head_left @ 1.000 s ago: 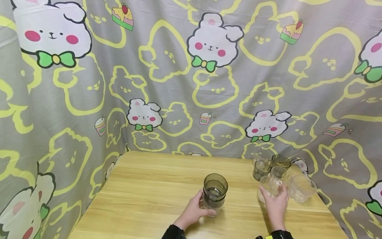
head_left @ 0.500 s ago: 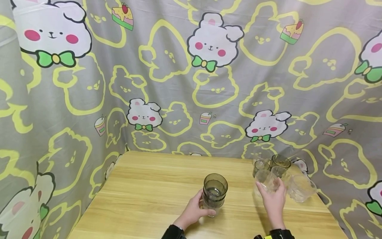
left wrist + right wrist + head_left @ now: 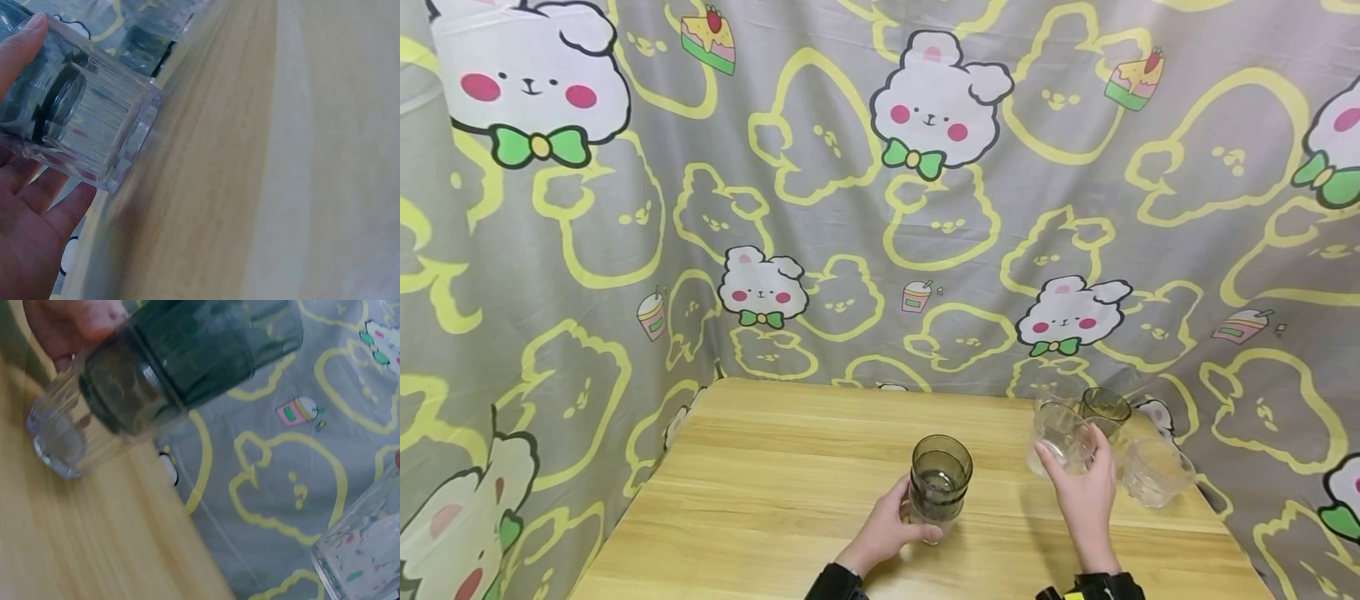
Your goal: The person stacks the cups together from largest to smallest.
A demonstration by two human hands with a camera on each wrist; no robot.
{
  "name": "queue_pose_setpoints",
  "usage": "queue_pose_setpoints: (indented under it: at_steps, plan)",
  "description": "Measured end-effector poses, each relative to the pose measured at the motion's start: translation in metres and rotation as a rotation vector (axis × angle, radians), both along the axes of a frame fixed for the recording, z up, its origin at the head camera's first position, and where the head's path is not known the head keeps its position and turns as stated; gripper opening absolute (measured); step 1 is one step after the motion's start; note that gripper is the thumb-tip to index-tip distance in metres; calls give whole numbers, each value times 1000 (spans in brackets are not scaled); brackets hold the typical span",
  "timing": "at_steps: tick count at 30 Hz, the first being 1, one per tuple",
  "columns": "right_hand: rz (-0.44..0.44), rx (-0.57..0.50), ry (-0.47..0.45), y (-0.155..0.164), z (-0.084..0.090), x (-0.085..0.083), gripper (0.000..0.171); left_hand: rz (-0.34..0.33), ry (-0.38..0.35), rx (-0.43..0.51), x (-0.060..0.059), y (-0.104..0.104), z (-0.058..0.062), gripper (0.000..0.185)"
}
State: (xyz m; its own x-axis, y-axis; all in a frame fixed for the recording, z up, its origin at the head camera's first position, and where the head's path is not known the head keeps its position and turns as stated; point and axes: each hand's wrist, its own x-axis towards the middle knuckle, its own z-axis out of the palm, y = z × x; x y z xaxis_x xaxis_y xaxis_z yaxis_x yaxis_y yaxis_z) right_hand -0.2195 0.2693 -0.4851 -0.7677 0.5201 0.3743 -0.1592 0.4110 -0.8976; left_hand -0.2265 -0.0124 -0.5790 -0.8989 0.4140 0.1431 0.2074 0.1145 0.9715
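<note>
Head view: left hand (image 3: 891,527) grips upright stacked glasses (image 3: 938,483); right hand (image 3: 1082,496) holds tilted clear glass (image 3: 1060,435).

Two bare hands, ringless as far as the head view shows, extend from dark sleeves at the six o'clock edge. The left hand (image 3: 886,533) emerges from a black cuff (image 3: 835,581) with a thin pale line along its rim. The right hand (image 3: 1086,500) wears a black cuff (image 3: 1097,586) bearing a small yellow marking toward nine o'clock.
</note>
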Motion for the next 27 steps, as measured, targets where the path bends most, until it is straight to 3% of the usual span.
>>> queue_pose_setpoints:
  at_steps: [14,27]
  plan:
    - [49,37,33,-24,32,14,86,-11,9,24,0,-1,-2,87]
    - [128,113,187,-44,59,26,84,0,12,0,-1,-1,-2,87]
